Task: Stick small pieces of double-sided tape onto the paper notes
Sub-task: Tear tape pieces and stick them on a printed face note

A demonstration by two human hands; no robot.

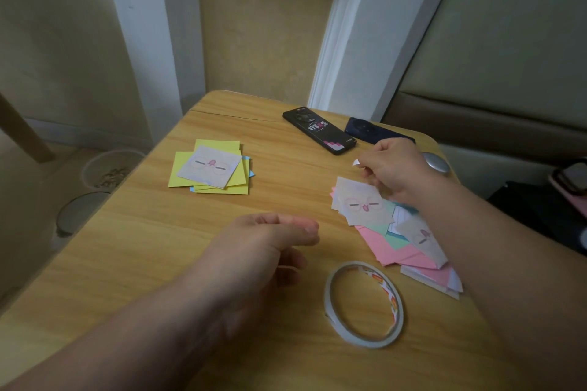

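Tape piece: a small white scrap of double-sided tape (355, 162) is pinched at the fingertips of the right hand (394, 168). It is held just above the table, beyond the right-hand pile.
Right hand: fingers are curled tight round the scrap. The lower fingers reach the far edge of a pale square paper note printed with a cartoon face (362, 203).
Left hand: the left hand (270, 238) hovers over the table's middle with fingers curled under and thumb along the top. It is blurred, so I cannot tell whether it holds anything.
Right pile: the face note tops a loose fan of pink, mint and white paper notes (403, 251), partly under the right forearm.
Left pile: a stack of yellow square notes (184, 174) with a second face note on top lies well apart, across the table.
Tape roll: a thin white ring of double-sided tape (362, 342) lies flat, near the right pile, with its opening upward.
Surface: a light wood-grain table with rounded corners (143, 257).
Room: pale walls and a white-framed beige panel (263, 25).
Far edge: a black phone (317, 133) and a dark blue phone (378, 132) lie side by side.
Axis: the fan runs from far-left to near-right, as does the black phone.
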